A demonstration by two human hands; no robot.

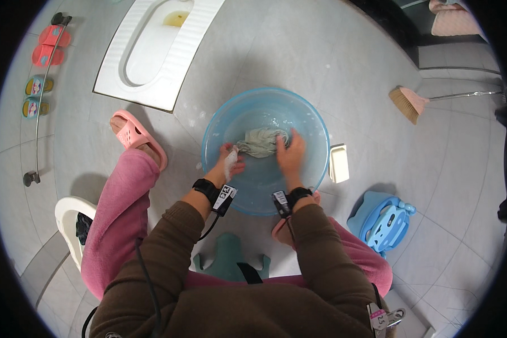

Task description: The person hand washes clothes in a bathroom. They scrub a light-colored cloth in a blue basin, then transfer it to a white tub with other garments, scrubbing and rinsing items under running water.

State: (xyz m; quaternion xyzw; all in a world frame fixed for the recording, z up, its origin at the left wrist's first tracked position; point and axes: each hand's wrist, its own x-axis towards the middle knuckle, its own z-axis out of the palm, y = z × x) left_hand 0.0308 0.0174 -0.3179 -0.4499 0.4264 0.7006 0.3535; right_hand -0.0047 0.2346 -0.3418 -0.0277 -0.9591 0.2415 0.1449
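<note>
A pale, wet, bunched-up cloth [259,142] stretches between my two hands inside a round blue basin [210,138]. My left hand [226,164] is closed around its left end, and a whitish bit of cloth or suds pokes out between the fingers. At the other end, my right hand [292,155] curls its fingers and thumb against the cloth, slightly blurred. Some water shows in the bottom of the basin, and the cloth's exact kind cannot be made out.
Right of the basin lies a cream-coloured block or box [338,163]. Farther right are a blue potty-like seat [383,222] and a pink broom [408,102]. A white squat toilet [110,73] is set in the floor at far left. A white tub [67,217] stands by my left leg.
</note>
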